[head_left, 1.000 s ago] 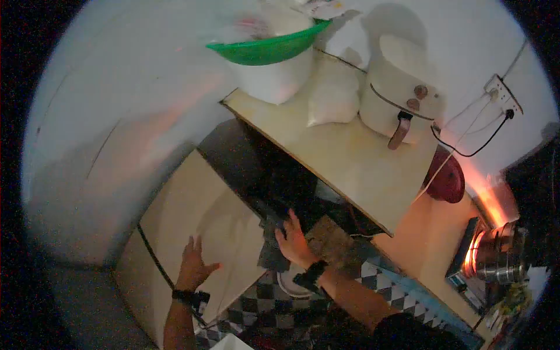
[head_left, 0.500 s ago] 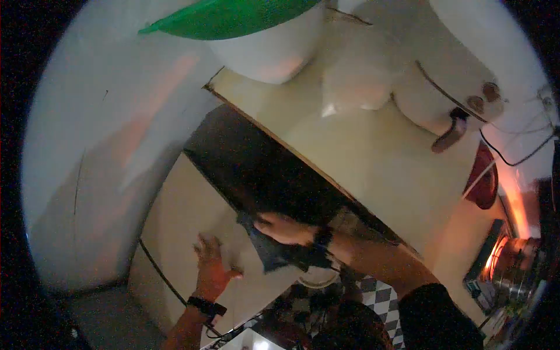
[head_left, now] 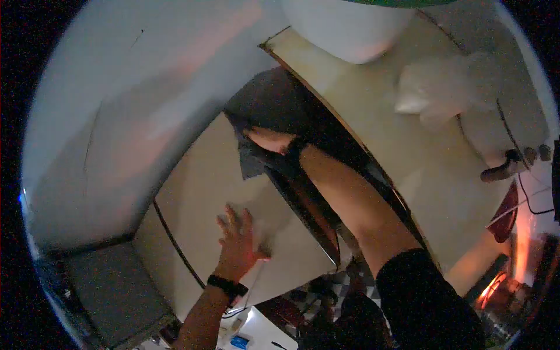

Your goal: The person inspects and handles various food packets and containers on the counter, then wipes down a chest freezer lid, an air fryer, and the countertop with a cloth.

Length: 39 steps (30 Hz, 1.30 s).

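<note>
My two hands at a pale panel point(head_left: 198, 198), centre-left of the frame. The right hand point(head_left: 271, 141), just above the frame's centre, lies against a dark cloth point(head_left: 251, 165), which sits at the panel's upper corner; whether my fingers are closed on the cloth or merely laid on it, I cannot tell. The left hand point(head_left: 237, 248), below and left of centre, is spread wide over the panel, thumb out to the right; contact with the surface cannot be made out. A dark sleeve point(head_left: 431, 297) covers my right upper arm, lower right. Upper right: a yellowish tabletop point(head_left: 402, 157) bearing a white bucket point(head_left: 356, 29) and a pale plastic bag point(head_left: 431, 87)
</note>
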Each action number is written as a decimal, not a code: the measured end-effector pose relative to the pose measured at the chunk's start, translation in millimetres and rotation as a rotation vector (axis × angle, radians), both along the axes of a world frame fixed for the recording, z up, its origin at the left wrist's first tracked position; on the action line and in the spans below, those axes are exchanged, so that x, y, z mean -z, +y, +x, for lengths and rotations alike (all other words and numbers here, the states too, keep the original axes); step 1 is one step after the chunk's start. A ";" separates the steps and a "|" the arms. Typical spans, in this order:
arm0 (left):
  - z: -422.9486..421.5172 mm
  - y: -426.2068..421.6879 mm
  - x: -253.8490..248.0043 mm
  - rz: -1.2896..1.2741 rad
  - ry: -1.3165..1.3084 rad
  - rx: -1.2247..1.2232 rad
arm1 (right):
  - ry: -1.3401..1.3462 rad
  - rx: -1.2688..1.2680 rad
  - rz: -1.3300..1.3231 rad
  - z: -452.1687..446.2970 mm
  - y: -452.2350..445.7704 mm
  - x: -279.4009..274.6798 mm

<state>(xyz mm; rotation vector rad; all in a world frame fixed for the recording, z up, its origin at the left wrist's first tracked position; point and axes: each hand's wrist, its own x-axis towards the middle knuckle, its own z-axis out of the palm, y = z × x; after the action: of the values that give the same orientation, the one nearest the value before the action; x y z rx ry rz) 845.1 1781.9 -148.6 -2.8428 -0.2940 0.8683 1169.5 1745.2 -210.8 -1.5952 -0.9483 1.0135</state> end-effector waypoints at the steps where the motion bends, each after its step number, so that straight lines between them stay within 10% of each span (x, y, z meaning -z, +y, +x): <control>1: 1.7 -7.6 5.4 0.012 0.017 0.011 | 0.039 -0.032 -0.068 -11.9 -25.4 3.5; 6: 3.4 -21.6 9.8 -0.183 -0.053 -0.130 | 0.255 0.006 -0.010 -119.3 -172.3 30.8; 9: 25.9 -26.1 -9.6 -0.187 0.066 -0.235 | 0.094 0.020 -0.011 -216.7 -244.4 185.4; 12: -10.1 22.6 68.1 -0.225 -0.139 0.032 | 0.139 0.288 -0.586 -260.0 -306.6 88.7; 15: -14.0 36.5 103.8 -0.485 -0.213 -0.145 | -0.453 0.222 -0.455 -312.9 -373.2 129.3; 17: 14.1 20.6 55.8 -0.389 -0.174 -0.102 | 0.894 0.861 -0.177 -321.9 -367.1 63.5; 18: 27.1 29.4 29.0 -0.260 -0.134 -0.103 | 0.873 0.892 -0.165 -318.3 -361.5 24.7; 19: 37.6 30.9 21.6 -0.270 -0.158 -0.082 | 0.353 0.863 -0.196 -310.2 -382.1 -12.8; 21: 34.7 38.1 19.6 -0.105 -0.002 -0.012 | 0.266 1.090 0.052 -299.1 -407.7 -81.1; 22: 28.5 43.8 21.7 -0.047 0.046 0.006 | 0.716 1.331 0.351 -292.0 -415.2 -111.8; 24: -5.3 54.6 53.1 -0.258 -0.379 -0.093 | 0.359 1.392 0.245 -283.5 -436.6 -173.7; 27: -26.9 41.4 122.8 -0.261 -0.395 -0.058 | -0.431 1.185 -0.012 -243.0 -508.9 -93.5; 31: -18.7 -44.3 89.1 -0.244 -0.357 -0.167 | -1.181 0.915 -0.747 -194.3 -537.9 0.7; 33: -31.3 -45.7 109.8 -0.189 -0.429 -0.107 | -0.796 0.765 -1.099 -188.8 -521.4 -0.9; 39: -43.3 -97.4 103.4 -0.211 -0.373 -0.160 | -0.978 0.545 -0.628 -133.9 -471.2 14.9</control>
<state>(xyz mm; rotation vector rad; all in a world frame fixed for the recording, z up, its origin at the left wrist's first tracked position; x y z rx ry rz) 801.8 1684.4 -252.0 -3.2067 -0.5080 0.4039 1035.6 1274.0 -225.7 -2.7909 -0.7200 0.0698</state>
